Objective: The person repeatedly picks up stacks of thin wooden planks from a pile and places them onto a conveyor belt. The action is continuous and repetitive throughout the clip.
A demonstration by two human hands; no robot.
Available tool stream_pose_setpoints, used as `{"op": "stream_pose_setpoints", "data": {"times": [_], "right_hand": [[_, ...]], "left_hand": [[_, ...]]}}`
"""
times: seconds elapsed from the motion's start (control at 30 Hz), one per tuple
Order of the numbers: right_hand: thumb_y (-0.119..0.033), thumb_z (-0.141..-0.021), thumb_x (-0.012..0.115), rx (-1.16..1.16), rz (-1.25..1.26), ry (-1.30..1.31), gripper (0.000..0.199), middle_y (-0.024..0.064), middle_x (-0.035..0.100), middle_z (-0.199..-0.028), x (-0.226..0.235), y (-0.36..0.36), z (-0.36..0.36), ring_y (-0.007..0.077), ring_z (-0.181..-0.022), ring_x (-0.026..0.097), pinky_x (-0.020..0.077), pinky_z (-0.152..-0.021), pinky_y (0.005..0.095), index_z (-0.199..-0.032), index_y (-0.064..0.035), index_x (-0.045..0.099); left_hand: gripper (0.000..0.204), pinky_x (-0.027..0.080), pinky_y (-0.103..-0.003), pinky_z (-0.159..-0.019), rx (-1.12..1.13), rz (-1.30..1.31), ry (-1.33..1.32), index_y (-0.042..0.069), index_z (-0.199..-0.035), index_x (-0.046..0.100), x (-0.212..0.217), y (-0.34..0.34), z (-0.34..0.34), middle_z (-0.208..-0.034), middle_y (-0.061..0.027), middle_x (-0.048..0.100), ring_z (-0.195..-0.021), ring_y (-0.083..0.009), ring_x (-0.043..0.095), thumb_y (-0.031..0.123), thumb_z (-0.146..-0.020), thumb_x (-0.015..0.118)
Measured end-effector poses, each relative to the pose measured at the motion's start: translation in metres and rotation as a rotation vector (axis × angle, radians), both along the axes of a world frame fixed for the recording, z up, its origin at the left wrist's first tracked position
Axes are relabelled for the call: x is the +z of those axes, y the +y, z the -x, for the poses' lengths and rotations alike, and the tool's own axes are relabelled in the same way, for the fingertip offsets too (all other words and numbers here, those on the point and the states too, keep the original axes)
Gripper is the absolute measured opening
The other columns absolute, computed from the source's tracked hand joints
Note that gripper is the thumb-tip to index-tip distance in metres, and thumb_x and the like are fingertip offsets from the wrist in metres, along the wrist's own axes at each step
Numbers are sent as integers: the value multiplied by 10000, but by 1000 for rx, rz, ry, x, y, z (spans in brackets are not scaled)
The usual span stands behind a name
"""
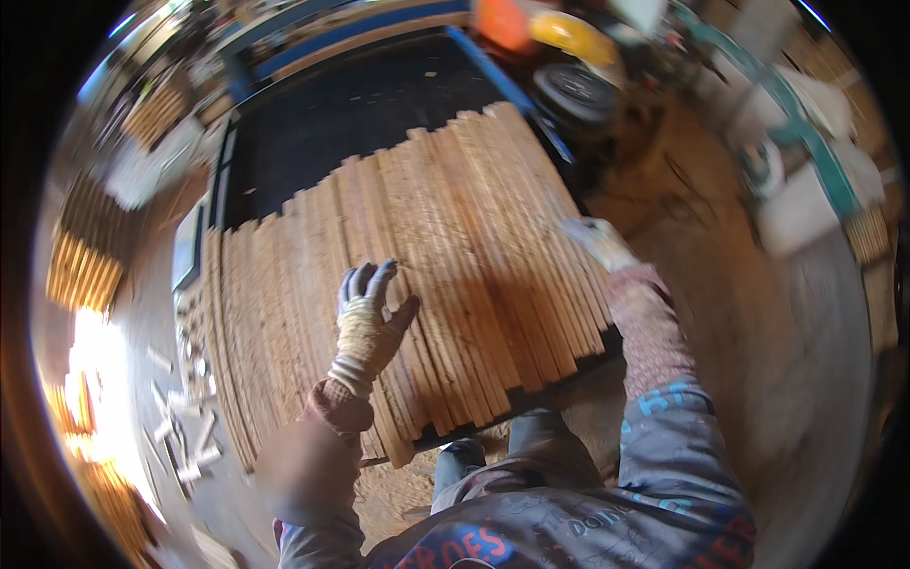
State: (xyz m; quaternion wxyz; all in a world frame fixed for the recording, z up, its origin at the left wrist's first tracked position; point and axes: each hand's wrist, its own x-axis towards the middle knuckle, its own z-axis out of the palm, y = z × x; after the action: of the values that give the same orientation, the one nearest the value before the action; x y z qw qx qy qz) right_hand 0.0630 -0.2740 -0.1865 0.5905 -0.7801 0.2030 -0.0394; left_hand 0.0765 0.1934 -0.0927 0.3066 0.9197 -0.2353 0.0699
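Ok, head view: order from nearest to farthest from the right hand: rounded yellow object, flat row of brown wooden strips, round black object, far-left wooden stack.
From the right hand:
1. Flat row of brown wooden strips: on its left.
2. Round black object: ahead of it.
3. Rounded yellow object: beyond the black one.
4. Wooden stack: far left.
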Motion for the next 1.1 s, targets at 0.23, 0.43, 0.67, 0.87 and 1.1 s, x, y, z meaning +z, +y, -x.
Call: {"op": "stream_pose_setpoints", "data": {"times": [0.23, 0.43, 0.67, 0.87, 1.1], "right_hand": [[-324, -920, 790, -707, 56, -437, 596, 168, 685, -1300, 6, 24, 228, 253, -1180, 662, 510, -1024, 363, -1365, 19, 594], [-334, -869, 759, -1359, 118, 436, 603, 241, 678, -1281, -213, 98, 533, 327, -1208, 647, 489, -1024, 385, -1296, 64, 609], [-533, -796, 768, -1965, -356, 926, 959, 312, 643, -1298, -311, 180, 736, 439, -1283, 581, 488, -1051, 442, -1428, 118, 459], [-465, -861, 698, -1974, -54, 697, 856, 293, 632, -1257, -371, 27, 757, 420, -1259, 576, 490, -1037, 416, -1442, 100, 423], [-354, -953, 609, -1919, -151, 305, 619, 243, 638, -1182, -381, -41, 805, 372, -1179, 607, 507, -991, 383, -1367, 88, 481]], "left_hand": [[689, 396, -543, -1129, -586, -133, -97, 139, -1461, 526, 15, -203, 51, -1455, -277, 471, -1339, -469, 443, 333, -861, 805], [563, 403, -531, -1105, -898, -197, -415, 129, -1463, 540, -42, -325, 26, -1428, -200, 560, -1314, -420, 482, 337, -960, 682], [338, 413, -398, -1124, -925, -169, 70, 20, -1301, 640, -99, -314, -17, -1417, -187, 497, -1361, -315, 453, 196, -1050, 497], [337, 334, -452, -1159, -742, -308, -68, 29, -1268, 659, -88, -294, -42, -1457, -138, 481, -1394, -299, 394, 247, -1077, 487], [266, 398, -476, -1038, -810, -306, -308, 155, -1109, 737, -75, -348, 15, -1227, -147, 589, -1247, -352, 500, 373, -984, 648]]}}
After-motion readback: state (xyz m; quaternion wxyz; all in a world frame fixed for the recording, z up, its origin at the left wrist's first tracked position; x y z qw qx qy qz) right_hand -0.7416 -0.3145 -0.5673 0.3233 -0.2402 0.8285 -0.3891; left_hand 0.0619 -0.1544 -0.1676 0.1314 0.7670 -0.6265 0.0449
